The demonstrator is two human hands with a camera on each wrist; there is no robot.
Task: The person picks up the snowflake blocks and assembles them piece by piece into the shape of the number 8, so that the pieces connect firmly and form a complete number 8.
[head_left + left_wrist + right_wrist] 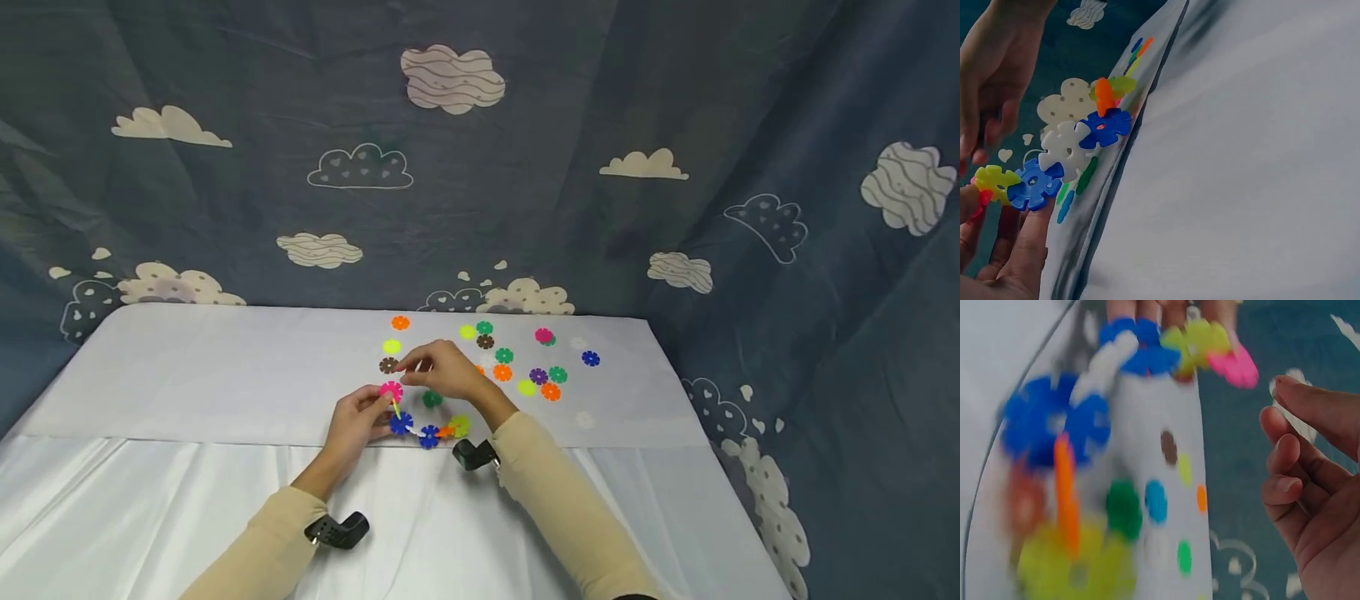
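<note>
My left hand (351,425) holds one end of a chain of interlocked notched plastic discs. Its thumb and fingers pinch the chain around a pink disc (392,391) and a yellow disc (996,182). From there the chain runs through a blue disc (1034,184), a white disc (1065,150), another blue disc (1107,127) and an orange disc (1104,97) to a yellow-green disc (459,426). Just above the pink end hovers my right hand (444,371), holding nothing. Its fingers bend loosely, with thumb and forefinger apart in the right wrist view.
Loose discs lie on the white-covered table (225,375). A brown disc (388,365), a yellow disc (392,346) and an orange disc (401,322) form a column. A green disc (432,399) lies inside the chain's curve; several more spread rightward. A dark cloud-patterned curtain (525,208) hangs behind.
</note>
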